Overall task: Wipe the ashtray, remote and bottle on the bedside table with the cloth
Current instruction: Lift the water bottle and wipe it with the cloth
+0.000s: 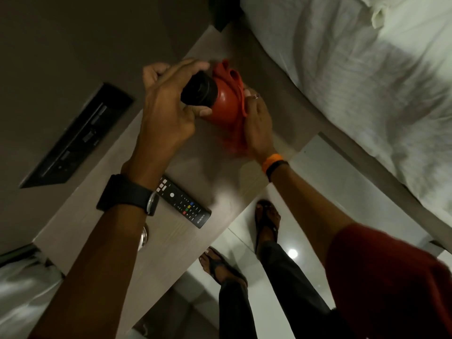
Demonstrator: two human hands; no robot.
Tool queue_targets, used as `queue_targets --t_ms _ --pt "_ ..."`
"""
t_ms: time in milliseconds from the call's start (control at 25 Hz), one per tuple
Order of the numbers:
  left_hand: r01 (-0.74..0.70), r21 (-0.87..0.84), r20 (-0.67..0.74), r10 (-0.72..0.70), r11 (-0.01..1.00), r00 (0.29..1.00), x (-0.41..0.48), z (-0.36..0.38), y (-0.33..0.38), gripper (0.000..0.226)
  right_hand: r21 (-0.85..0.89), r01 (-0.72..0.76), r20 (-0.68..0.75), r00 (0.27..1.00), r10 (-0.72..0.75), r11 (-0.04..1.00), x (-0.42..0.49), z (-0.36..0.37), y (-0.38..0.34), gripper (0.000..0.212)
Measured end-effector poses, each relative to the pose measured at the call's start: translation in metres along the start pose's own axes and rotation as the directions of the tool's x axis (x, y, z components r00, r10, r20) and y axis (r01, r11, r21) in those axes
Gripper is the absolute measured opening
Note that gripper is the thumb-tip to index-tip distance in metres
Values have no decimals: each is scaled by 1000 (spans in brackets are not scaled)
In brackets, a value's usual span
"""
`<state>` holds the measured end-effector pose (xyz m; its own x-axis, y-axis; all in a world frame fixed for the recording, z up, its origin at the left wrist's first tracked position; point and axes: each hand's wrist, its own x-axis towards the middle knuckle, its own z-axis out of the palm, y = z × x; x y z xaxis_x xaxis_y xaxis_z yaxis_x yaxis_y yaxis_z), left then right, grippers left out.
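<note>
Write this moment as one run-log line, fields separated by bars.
left hand: holds bottle by cap | right hand: rubs cloth on bottle | remote: on table

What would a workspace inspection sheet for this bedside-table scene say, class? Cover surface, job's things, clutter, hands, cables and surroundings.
Surface: pale wood-grain bedside table.
Job's things: red bottle with black cap held above the table; red cloth against its body; remote lying flat near the front edge; glass ashtray mostly hidden under the left forearm.
Clutter: nothing seen.
Hands: left hand grips the cap end; right hand presses the cloth on.
Cables: nothing seen.
Surroundings: black wall switch panel, white bed, glossy tiled floor.
</note>
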<state>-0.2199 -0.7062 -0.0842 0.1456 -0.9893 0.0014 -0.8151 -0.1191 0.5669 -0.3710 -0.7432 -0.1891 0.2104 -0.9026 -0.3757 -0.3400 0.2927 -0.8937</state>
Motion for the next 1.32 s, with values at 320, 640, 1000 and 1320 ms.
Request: queue_targets --t_ms 320,640,1000,1320 --pt "-175 64 109 168 982 980 -17 -7 4 60 328 238 -132 970 -205 914 -30 26 -36 25" --pt "-36 142 37 31 989 999 -41 -9 -16 63 -97 -39 -23 999 37 995 -6 -5 19 31" --pt "193 41 -120 -187 980 975 -39 6 5 41 207 202 -94 978 -186 957 -66 28 -17 36" --pt "181 -214 149 -151 960 977 -21 -11 3 46 -256 22 -33 999 -32 966 -19 13 29 27"
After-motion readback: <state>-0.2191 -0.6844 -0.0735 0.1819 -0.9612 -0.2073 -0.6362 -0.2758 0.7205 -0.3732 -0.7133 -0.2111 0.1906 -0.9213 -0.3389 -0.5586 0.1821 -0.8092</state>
